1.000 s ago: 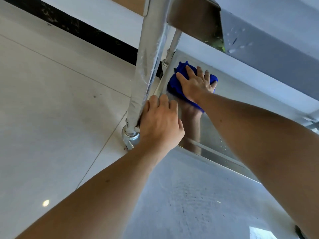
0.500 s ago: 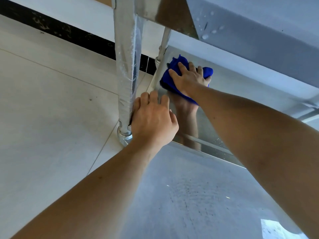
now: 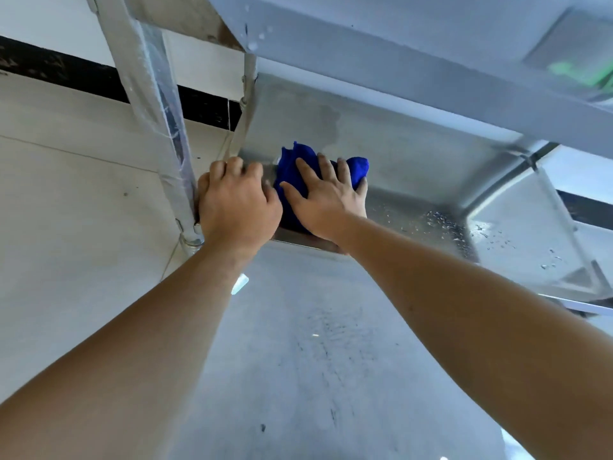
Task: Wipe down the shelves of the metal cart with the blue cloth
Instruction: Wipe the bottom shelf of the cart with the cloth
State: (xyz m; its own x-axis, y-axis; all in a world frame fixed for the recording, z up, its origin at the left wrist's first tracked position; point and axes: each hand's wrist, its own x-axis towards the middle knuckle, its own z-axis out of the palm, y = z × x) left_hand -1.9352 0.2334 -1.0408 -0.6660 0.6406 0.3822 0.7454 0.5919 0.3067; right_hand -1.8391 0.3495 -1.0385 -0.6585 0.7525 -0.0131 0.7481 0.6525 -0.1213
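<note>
The metal cart's bottom shelf (image 3: 414, 167) is a shiny steel tray low near the floor, under an upper shelf (image 3: 381, 44). A bunched blue cloth (image 3: 292, 167) lies on the shelf's near left corner. My right hand (image 3: 325, 200) presses flat on the cloth, fingers spread over it. My left hand (image 3: 235, 204) grips the shelf's front left corner beside the cart's upright post (image 3: 149, 104), touching the cloth's left side. Water drops (image 3: 444, 220) sit on the shelf's right part.
Pale floor tiles (image 3: 66, 210) spread to the left, with a dark band (image 3: 59, 71) along the wall base. Grey floor (image 3: 315, 360) lies between my arms. The post's foot (image 3: 192, 242) stands on the floor just left of my left hand.
My right hand has dragged the blue cloth from the shelf's far left back to its near left corner, next to my left hand. The view has shifted right, showing more shelf.
</note>
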